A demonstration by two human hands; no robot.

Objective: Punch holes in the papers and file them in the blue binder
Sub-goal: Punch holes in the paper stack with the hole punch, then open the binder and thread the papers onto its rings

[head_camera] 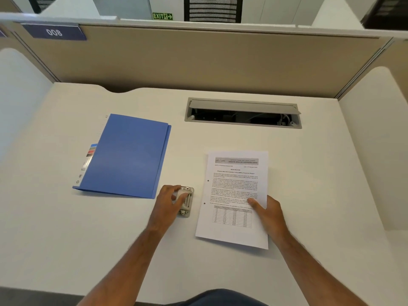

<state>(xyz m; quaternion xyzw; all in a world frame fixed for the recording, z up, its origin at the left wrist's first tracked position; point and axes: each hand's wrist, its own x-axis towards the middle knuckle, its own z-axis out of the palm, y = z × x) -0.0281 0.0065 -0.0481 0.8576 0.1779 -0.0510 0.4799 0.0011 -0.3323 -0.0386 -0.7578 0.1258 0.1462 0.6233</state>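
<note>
A closed blue binder (127, 155) lies flat on the white desk (66, 228), left of centre. Just below its right corner stands a small metal hole punch (187, 200), and my left hand (169, 200) rests on it with fingers curled over its top. To the right, printed papers (234, 195) with two punched holes along their left edge are held slightly off the desk. My right hand (266, 212) grips them at the lower right edge, thumb on top.
A cable tray (242, 113) with its grey lid raised is sunk into the desk behind the papers. Beige partition walls (198, 58) enclose the desk at the back and both sides.
</note>
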